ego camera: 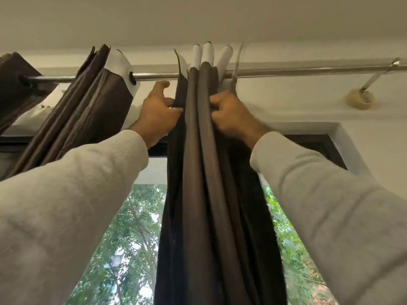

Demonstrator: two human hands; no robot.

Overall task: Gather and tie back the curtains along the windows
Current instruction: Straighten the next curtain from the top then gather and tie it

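A dark brown curtain (196, 164) with white-lined tops hangs bunched in tight folds from a metal rod (297, 71) in the middle of the view. My left hand (157, 112) pinches the curtain's left edge just below the rod. My right hand (231, 113) grips the folds on the right side at the same height. A thin grey cord (237, 62) runs up from my right hand over the rod. A second brown curtain (88, 100) is gathered on the rod to the left.
The rod's bracket (361, 96) is fixed to the white wall at the right. Behind the curtain a dark-framed window (136, 227) shows green trees. The ceiling is close above the rod. A third bunch of brown fabric (13, 75) hangs at the far left.
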